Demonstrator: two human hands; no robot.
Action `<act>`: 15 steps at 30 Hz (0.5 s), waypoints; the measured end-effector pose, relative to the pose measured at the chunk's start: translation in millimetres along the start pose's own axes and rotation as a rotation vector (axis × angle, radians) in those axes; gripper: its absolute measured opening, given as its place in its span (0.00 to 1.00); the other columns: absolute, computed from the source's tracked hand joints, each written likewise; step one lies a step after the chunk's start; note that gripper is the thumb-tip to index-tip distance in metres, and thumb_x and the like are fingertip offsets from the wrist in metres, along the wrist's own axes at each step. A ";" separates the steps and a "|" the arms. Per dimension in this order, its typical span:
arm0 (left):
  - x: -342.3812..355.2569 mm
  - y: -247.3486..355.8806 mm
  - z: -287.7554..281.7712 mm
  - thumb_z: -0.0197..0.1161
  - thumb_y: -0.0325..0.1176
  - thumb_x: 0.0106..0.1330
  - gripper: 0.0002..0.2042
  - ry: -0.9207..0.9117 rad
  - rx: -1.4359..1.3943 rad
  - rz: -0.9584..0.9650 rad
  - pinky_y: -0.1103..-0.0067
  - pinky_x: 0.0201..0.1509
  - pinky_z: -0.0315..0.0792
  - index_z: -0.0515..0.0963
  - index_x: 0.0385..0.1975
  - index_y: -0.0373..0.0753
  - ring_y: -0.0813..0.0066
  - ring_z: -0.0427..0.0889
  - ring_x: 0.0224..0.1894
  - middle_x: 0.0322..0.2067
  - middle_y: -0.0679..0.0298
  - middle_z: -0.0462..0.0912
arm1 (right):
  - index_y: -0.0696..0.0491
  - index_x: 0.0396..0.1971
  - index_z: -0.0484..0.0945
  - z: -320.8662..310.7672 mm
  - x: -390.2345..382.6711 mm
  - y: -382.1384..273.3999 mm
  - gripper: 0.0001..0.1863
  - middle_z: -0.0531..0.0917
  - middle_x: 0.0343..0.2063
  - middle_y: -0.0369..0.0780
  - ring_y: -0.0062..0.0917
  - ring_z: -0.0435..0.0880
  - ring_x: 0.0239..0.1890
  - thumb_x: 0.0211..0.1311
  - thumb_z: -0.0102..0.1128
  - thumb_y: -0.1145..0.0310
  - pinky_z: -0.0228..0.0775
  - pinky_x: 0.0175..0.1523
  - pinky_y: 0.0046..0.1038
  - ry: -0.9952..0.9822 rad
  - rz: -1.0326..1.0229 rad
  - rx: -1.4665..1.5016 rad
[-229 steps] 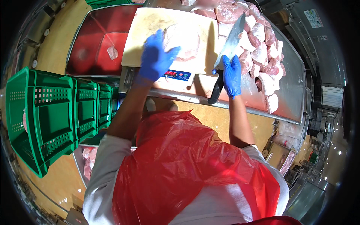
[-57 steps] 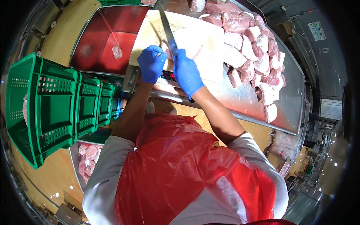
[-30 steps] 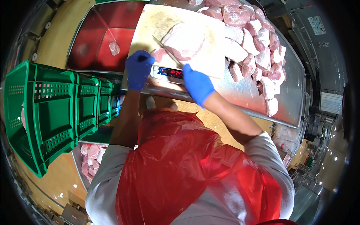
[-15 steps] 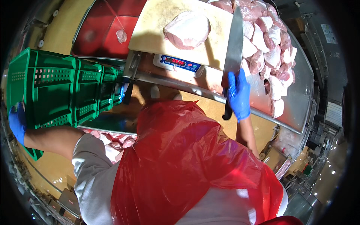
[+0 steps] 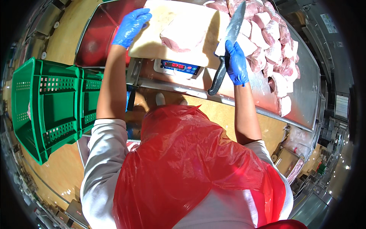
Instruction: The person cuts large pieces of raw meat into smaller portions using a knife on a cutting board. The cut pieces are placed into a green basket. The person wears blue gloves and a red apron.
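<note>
My right hand (image 5: 237, 64), in a blue glove, is closed around a large knife (image 5: 218, 76) by its black handle; the wide blade points away from me, over the right edge of the cutting board. My left hand (image 5: 132, 29), also gloved in blue, is stretched out at the left edge of the cream cutting board (image 5: 152, 42), holding nothing that I can see. On the board lies a big pale piece of meat (image 5: 183, 36), apart from both hands. A scale with a lit display (image 5: 176, 66) shows under the board's near edge.
Many cut meat pieces (image 5: 273, 47) are heaped on the steel table (image 5: 305, 87) at the right. A red tray (image 5: 97, 34) stands left of the board. Green crates (image 5: 57, 103) are at the far left. A red plastic apron (image 5: 194, 152) covers my front.
My left hand has left the green crate and moved up and right to the board's left edge. The right hand has risen slightly, tilting the knife so its handle swings left.
</note>
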State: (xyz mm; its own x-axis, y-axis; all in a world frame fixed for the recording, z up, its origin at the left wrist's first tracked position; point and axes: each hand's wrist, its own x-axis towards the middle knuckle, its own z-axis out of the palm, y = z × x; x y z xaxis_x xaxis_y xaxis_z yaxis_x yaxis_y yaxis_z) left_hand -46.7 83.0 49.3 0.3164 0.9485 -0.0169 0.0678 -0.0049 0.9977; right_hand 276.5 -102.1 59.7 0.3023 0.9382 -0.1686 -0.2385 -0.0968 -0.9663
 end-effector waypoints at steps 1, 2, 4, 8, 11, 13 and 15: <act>3.3 -5.4 9.5 0.66 0.36 0.67 0.21 -0.031 0.001 -0.010 0.75 0.57 0.74 0.76 0.58 0.33 0.72 0.81 0.52 0.50 0.61 0.82 | 0.59 0.62 0.71 4.6 -0.4 1.5 0.22 0.81 0.48 0.35 0.21 0.80 0.47 0.75 0.53 0.63 0.76 0.53 0.27 -0.008 0.010 -0.006; 5.0 -11.9 15.9 0.66 0.36 0.67 0.22 -0.059 0.002 -0.021 0.75 0.57 0.75 0.76 0.58 0.33 0.72 0.81 0.52 0.49 0.61 0.82 | 0.59 0.61 0.72 10.5 -0.6 3.0 0.21 0.81 0.47 0.35 0.20 0.80 0.46 0.76 0.53 0.63 0.75 0.52 0.26 -0.018 0.021 -0.013; 19.6 -36.4 23.3 0.64 0.37 0.69 0.22 -0.123 0.067 0.153 0.78 0.58 0.75 0.76 0.57 0.30 0.73 0.79 0.52 0.50 0.60 0.81 | 0.56 0.56 0.76 20.0 8.1 9.5 0.17 0.81 0.42 0.32 0.17 0.78 0.40 0.75 0.53 0.63 0.74 0.46 0.23 -0.041 0.024 -0.008; 8.1 -33.6 45.2 0.60 0.28 0.68 0.18 -0.243 0.222 0.224 0.69 0.64 0.73 0.76 0.58 0.33 0.59 0.78 0.58 0.56 0.54 0.79 | 0.58 0.54 0.75 35.0 26.6 18.8 0.17 0.80 0.38 0.33 0.17 0.76 0.37 0.75 0.55 0.63 0.73 0.41 0.22 -0.050 0.059 -0.035; 10.8 -39.8 34.4 0.58 0.26 0.67 0.18 -0.329 0.433 0.511 0.67 0.66 0.70 0.77 0.57 0.37 0.54 0.77 0.61 0.57 0.51 0.78 | 0.59 0.51 0.76 69.4 44.1 14.2 0.16 0.81 0.34 0.34 0.18 0.78 0.34 0.74 0.56 0.63 0.74 0.38 0.24 -0.189 -0.032 -0.080; -14.6 1.4 53.6 0.59 0.28 0.68 0.18 -0.315 0.061 0.104 0.69 0.65 0.71 0.77 0.57 0.36 0.57 0.78 0.59 0.55 0.51 0.79 | 0.59 0.49 0.76 89.2 47.8 -2.9 0.14 0.83 0.37 0.35 0.19 0.81 0.33 0.74 0.55 0.65 0.75 0.39 0.24 -0.157 -0.102 -0.164; -19.0 -8.7 53.5 0.58 0.29 0.71 0.15 -0.271 -0.459 -0.007 0.71 0.62 0.74 0.77 0.55 0.35 0.64 0.79 0.56 0.52 0.52 0.80 | 0.60 0.52 0.75 105.8 38.7 -28.2 0.14 0.84 0.38 0.37 0.21 0.83 0.37 0.75 0.53 0.66 0.78 0.43 0.25 -0.329 -0.118 -0.125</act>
State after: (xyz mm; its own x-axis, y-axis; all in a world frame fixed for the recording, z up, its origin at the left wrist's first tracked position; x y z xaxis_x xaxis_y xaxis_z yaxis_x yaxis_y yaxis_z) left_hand -2.7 48.1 37.4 0.5550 0.8316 0.0202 -0.3307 0.1983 0.9227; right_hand 197.2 -27.9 101.0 0.0032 1.0000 -0.0026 -0.0989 -0.0023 -0.9951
